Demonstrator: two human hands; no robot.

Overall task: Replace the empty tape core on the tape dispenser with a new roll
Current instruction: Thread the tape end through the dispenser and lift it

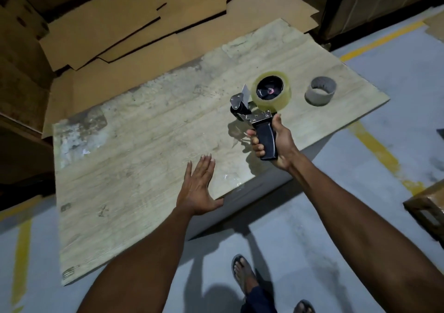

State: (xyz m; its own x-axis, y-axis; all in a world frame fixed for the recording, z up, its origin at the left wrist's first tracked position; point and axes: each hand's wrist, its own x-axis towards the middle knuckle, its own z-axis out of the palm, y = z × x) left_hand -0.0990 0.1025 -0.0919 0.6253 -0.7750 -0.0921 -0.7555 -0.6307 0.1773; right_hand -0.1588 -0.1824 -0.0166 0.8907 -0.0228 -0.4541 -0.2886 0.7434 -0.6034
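Your right grip (271, 144) is wrapped around the black plastic handle of the pistol-style tape dispenser with the metal frame (254, 117), fingers curled round its front and thumb along the back. You hold it raised above the surface, and its shadow falls just beneath it. The roll of clear, yellowish packing tape (274, 102) sits on the dispenser's black hub, above your fist, with its open face turned up towards you. The metal plate and roller end point to your left.

Your left grip (198, 187) holds nothing. Its fingers are straight and spread, palm down over the near edge of the pale, worn wood-grain surface (144, 132), with the thumb at the rim. Whether the palm presses down or only hovers cannot be told.

The empty grey cardboard tape core (317, 97) stands on end on the surface, just to the right of the roll and apart from it, near the far right corner.

Flattened brown cardboard sheets (132, 24) lie stacked beyond the surface. Below it runs the grey floor with yellow lines (312, 228), where your sandalled foot (242, 274) shows.
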